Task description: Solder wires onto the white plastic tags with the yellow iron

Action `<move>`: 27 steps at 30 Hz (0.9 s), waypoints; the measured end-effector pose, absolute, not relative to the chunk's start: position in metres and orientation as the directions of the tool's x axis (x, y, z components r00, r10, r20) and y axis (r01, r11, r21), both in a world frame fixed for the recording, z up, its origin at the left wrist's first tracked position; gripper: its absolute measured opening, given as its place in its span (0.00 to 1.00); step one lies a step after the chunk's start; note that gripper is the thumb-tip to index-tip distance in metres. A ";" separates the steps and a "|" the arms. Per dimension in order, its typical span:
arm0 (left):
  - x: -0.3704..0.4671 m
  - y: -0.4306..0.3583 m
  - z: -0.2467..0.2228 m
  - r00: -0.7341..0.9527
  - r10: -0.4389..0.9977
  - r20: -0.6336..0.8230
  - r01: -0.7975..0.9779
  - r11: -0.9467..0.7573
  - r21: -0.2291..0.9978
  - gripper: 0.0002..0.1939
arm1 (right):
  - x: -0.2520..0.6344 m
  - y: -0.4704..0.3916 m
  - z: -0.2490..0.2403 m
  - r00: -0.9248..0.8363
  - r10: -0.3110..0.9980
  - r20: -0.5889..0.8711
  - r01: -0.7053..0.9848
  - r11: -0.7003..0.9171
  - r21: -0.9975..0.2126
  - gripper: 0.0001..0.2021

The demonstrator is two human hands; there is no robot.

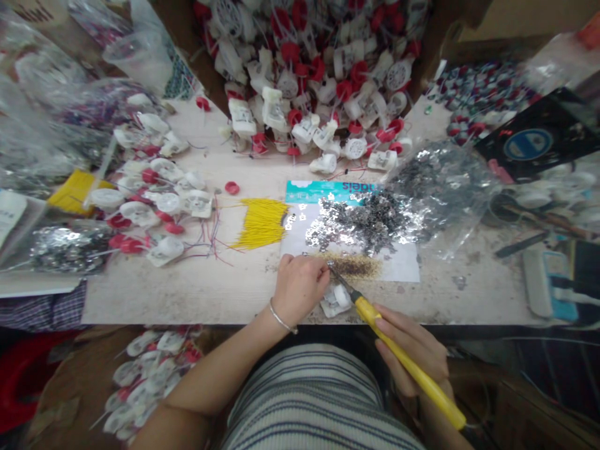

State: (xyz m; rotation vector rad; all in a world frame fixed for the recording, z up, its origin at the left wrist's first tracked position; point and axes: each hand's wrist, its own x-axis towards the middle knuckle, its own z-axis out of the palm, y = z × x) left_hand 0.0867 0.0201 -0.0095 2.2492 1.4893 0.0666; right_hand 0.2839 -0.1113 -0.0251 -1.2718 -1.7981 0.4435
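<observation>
My right hand point(415, 350) is closed around the yellow handle of a soldering iron point(398, 347), its dark tip pointing up and left. Beside that tip, my left hand point(302, 284) has its fingers pinched together at the edge of a white sheet point(405, 269); whatever is between them is too small to make out. Just below the tip lies a white plastic part point(336, 301), partly hidden by the left hand. A brown, burnt-looking patch point(351, 267) marks the sheet. Small shiny metal pieces point(360, 222) are heaped farther back on it.
Yellow wires point(262, 223) lie in a bundle left of the sheet. White-and-red plastic parts point(159, 200) with thin wires cover the left side. A large box point(440, 59) of similar parts stands behind. A clear bag point(450, 194) of metal pieces sits to the right.
</observation>
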 end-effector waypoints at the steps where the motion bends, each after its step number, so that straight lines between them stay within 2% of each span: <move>1: 0.087 0.020 -0.009 0.423 0.883 -0.203 0.864 -0.325 0.385 0.10 | 0.284 -0.112 -0.024 -0.097 0.890 0.446 0.585 0.413 -0.698 0.23; 6: 0.088 0.024 -0.006 0.435 0.870 -0.231 0.863 -0.330 0.383 0.10 | 0.283 -0.116 -0.022 -0.050 0.903 0.426 0.595 0.369 -0.714 0.21; 10: 0.088 0.026 -0.004 0.440 0.864 -0.245 0.864 -0.333 0.377 0.09 | 0.275 -0.116 -0.027 0.126 0.883 0.453 0.574 0.307 -0.759 0.25; 13: 0.089 0.027 -0.004 0.443 0.862 -0.246 0.862 -0.335 0.380 0.09 | 0.261 -0.107 -0.034 0.238 0.857 0.457 0.528 0.281 -0.802 0.18; 16: 0.089 0.027 -0.004 0.446 0.862 -0.243 0.860 -0.337 0.383 0.08 | 0.243 -0.091 -0.042 0.166 0.847 0.505 0.574 0.333 -0.748 0.09; 18: 0.088 0.028 -0.004 0.452 0.858 -0.244 0.857 -0.341 0.387 0.08 | 0.231 -0.081 -0.047 0.119 0.844 0.523 0.592 0.362 -0.720 0.10; 23: 0.076 0.023 -0.005 0.445 0.850 -0.283 0.863 -0.322 0.390 0.09 | 0.223 -0.059 -0.048 0.092 0.864 0.495 0.507 0.387 -0.770 0.09; 27: 0.067 0.016 -0.006 0.426 0.846 -0.320 0.865 -0.277 0.419 0.09 | 0.238 -0.033 -0.051 0.081 0.801 0.593 0.664 0.401 -0.632 0.10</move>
